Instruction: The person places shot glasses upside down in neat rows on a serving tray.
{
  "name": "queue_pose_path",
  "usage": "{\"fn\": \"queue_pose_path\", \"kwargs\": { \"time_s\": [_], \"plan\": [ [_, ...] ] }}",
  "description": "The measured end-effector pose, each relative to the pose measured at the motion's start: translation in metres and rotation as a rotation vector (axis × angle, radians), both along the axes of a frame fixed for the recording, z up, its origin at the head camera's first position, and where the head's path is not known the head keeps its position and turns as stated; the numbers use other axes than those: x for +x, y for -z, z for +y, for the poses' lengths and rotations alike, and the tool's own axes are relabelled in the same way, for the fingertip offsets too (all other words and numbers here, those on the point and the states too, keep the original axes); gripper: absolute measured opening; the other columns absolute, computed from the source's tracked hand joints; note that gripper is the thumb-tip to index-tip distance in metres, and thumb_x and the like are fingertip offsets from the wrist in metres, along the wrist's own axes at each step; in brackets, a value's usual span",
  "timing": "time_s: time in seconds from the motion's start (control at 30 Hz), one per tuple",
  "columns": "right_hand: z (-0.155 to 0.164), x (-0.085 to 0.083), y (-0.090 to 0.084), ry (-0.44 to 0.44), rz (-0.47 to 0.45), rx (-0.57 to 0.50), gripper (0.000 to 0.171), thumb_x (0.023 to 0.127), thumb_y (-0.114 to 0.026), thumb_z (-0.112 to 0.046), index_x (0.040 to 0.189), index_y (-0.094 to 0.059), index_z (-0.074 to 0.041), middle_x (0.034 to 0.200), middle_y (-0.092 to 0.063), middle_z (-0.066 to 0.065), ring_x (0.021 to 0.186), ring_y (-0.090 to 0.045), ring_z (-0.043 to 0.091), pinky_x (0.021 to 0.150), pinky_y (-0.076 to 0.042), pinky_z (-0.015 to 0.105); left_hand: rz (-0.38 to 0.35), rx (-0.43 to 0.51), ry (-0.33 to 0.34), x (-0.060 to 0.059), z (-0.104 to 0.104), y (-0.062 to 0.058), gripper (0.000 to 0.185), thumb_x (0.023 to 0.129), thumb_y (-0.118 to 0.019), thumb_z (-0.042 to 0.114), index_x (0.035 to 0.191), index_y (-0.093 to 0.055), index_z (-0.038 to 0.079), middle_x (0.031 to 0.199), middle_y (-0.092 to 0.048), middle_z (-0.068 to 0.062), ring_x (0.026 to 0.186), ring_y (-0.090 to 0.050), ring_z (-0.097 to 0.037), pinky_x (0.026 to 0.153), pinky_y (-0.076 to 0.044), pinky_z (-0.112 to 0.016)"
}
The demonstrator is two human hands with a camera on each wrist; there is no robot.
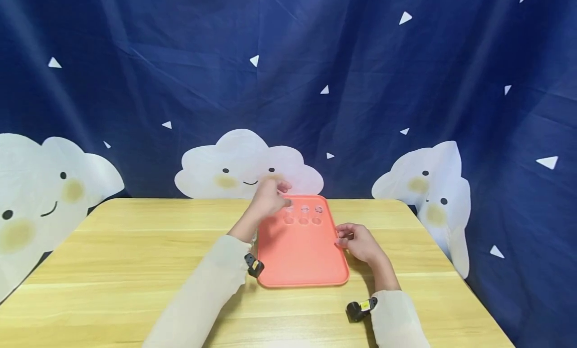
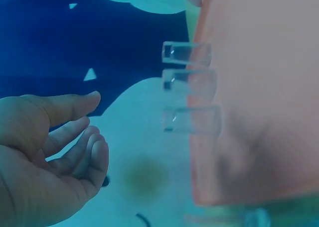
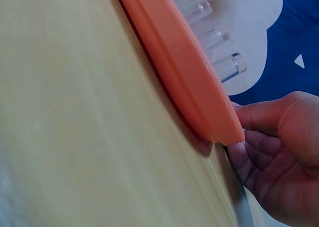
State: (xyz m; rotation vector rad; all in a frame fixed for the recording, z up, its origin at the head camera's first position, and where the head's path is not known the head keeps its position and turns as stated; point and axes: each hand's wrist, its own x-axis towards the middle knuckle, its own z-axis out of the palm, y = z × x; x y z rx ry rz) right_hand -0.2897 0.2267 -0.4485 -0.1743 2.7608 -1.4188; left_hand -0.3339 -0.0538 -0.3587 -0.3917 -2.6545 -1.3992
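Observation:
Three small clear cups (image 2: 192,120) stand upright in a row toward the far end of an orange-pink tray (image 1: 302,258). Above the tray's far left corner, close to the leftmost cup (image 1: 289,220), is my left hand (image 1: 269,198). Its fingers (image 2: 94,160) are loosely bent with nothing between them, and the left wrist view shows a gap to the cups. My right hand (image 1: 360,242) grips the tray's right rim, thumb on the upper side and fingertips (image 3: 238,155) by the underside. The right wrist view shows the cups (image 3: 232,66) beyond the raised rim.
The tray lies on a light wooden table (image 1: 135,268). Beside its left edge, partly hidden by the left arm, is something clear (image 1: 254,238) that I cannot identify. A dark blue curtain (image 1: 288,87) with clouds and white triangles hangs behind the table.

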Motion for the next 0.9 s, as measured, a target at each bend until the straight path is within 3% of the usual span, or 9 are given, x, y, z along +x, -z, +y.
{"fn": "queue_pose_path", "kwargs": {
  "time_s": [0.13,0.37,0.57,0.9],
  "plan": [
    [-0.002,0.000,-0.001,-0.005,0.003,-0.004,0.034,0.092,-0.069,0.003,0.125,-0.065,0.004,0.102,-0.066,0.011,0.089,-0.061,0.022,0.073,-0.051,0.031,0.031,-0.020,0.041,0.007,-0.019,-0.004,0.035,0.081,-0.079,0.002,0.115,-0.071,-0.001,0.111,-0.071,-0.015,0.102,-0.067,-0.033,0.092,-0.054,-0.040],
    [-0.003,0.000,0.000,-0.002,-0.007,0.002,0.034,0.092,-0.069,0.002,0.125,-0.065,0.004,0.102,-0.067,0.011,0.089,-0.061,0.023,0.072,-0.051,0.028,0.032,-0.076,0.081,0.021,-0.053,-0.002,0.030,0.085,-0.080,0.012,0.113,-0.071,0.002,0.109,-0.071,-0.011,0.098,-0.067,-0.028,0.088,-0.056,-0.040],
    [-0.003,0.000,0.000,-0.001,-0.004,-0.005,0.034,0.091,-0.069,0.003,0.125,-0.065,0.004,0.102,-0.067,0.011,0.088,-0.061,0.023,0.071,-0.052,0.029,0.029,-0.127,0.098,0.037,-0.078,0.003,0.030,0.087,-0.080,0.016,0.114,-0.072,0.004,0.111,-0.070,-0.011,0.094,-0.065,-0.023,0.081,-0.056,-0.038],
    [-0.003,0.002,0.000,0.002,-0.013,-0.002,0.034,0.092,-0.069,0.003,0.126,-0.065,0.004,0.102,-0.066,0.011,0.088,-0.060,0.023,0.071,-0.051,0.029,0.054,-0.158,0.142,0.052,-0.113,0.015,0.031,0.090,-0.078,0.014,0.118,-0.070,0.003,0.114,-0.070,-0.013,0.094,-0.067,-0.024,0.083,-0.057,-0.040]
  ]
}}
